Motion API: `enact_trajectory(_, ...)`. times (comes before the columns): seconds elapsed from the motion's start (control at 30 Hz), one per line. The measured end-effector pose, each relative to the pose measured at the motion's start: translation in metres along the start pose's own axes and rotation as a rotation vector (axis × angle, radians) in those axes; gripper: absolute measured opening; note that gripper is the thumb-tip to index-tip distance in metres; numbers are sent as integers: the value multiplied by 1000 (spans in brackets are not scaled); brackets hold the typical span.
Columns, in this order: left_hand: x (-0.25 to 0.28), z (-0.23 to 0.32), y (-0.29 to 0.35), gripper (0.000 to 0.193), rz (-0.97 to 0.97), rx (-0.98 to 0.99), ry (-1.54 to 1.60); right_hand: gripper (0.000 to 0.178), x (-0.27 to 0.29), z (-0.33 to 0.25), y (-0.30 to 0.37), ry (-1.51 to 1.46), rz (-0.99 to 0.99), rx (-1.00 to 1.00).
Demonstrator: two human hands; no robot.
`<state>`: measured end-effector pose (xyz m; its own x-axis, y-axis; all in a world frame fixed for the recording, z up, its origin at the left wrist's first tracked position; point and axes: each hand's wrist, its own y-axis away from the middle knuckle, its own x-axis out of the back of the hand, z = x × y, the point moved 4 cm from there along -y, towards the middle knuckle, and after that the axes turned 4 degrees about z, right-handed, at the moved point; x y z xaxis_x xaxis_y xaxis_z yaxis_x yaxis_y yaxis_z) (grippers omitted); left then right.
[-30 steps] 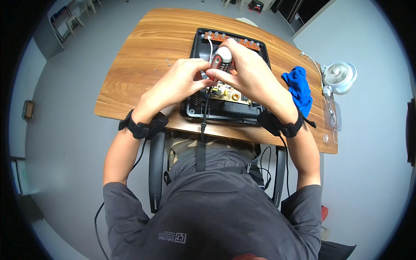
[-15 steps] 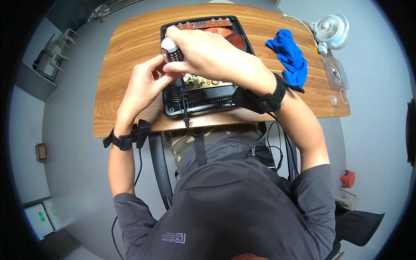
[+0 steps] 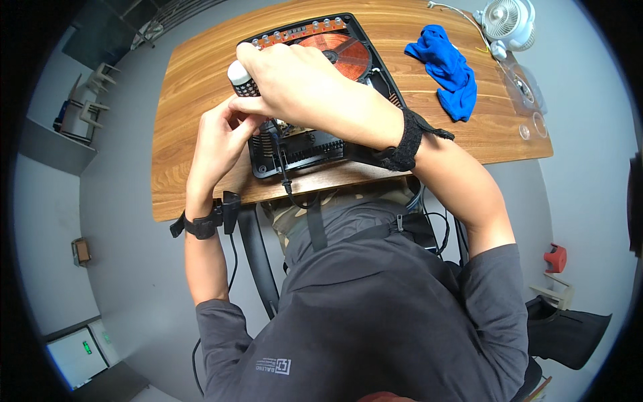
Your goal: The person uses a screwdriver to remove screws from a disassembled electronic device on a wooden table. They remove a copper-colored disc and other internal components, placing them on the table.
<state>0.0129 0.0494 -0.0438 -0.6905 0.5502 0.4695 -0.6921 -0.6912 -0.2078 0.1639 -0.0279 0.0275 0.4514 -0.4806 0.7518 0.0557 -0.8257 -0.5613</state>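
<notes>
My right hand (image 3: 284,84) wraps around the handle of a screwdriver (image 3: 241,78) with a white rounded cap and a black patterned grip. My left hand (image 3: 222,137) is closed at the lower end of that handle, thumb and fingers pinched together. The shaft and tip are hidden behind my fingers. Both hands are over the left side of an opened induction cooker (image 3: 311,155) in a black shell. Its copper coil (image 3: 348,57) shows at the far right, partly covered by my right hand. A strip of orange circuit board (image 3: 298,31) runs along the far edge.
The cooker lies on a wooden table (image 3: 194,80), its black power cord (image 3: 287,184) hanging over the near edge. To the right are a crumpled blue cloth (image 3: 445,70), a white fan (image 3: 509,23), a clear plastic tray (image 3: 526,87) and small clear rings (image 3: 539,124).
The whole view has turned slightly. My right hand and the screwdriver handle have moved a little left relative to the cooker, uncovering more of the coil. Both hands keep their grip.
</notes>
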Motion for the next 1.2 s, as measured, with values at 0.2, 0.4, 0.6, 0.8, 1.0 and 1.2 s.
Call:
enact_trajectory(0.2, -7, 14, -1, 11, 69, -18, 11, 49, 6, 8, 1, 50, 2, 88)
enact_trajectory(0.4, 1, 3, -6, 20, 64, 66, -210, 48, 9, -3, -17, 229, -111, 116)
enact_trajectory(0.6, -4, 18, -7, 22, 33, -41, -75, 37, 7, -2, -16, 95, -181, 157)
enact_trajectory(0.8, -5, 17, -10, 15, -12, -6, -8, 38, 17, -10, -17, 159, -189, 120)
enact_trajectory(1.0, -5, 16, -11, 14, 45, -16, -85, 41, 8, -15, -25, 291, -176, 168)
enact_trajectory(1.2, -4, 22, -11, 16, 36, -15, 24, 34, 10, -6, -21, 163, -119, 197)
